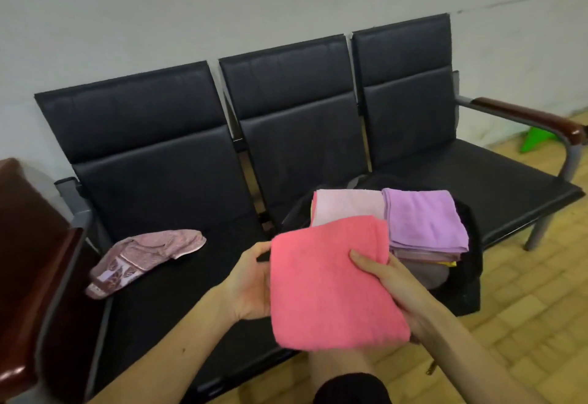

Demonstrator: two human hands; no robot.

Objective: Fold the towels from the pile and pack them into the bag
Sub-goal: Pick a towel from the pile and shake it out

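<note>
Nearest the lens, a knee in black cloth [353,387] sits at the bottom edge, and both bare forearms reach forward above it, converging on a coral-pink folded terry towel [334,282] held flat in the air over the front of a black padded three-seat bench [159,165]. The left hand [251,282] grips the towel's left edge, thumb curled at the rim and fingers hidden beneath. The right hand [385,279] pinches the right edge, thumb lying on top and pointing up-left, fingers tucked under the cloth. Just beyond the towel, a black fabric bag [467,276] rests open on the bench, with a pale pink folded towel [346,206] and a lilac folded towel [426,219] side by side on the stacks in its mouth. Well apart on the left seat lies a crumpled patterned pink towel [143,257].
</note>
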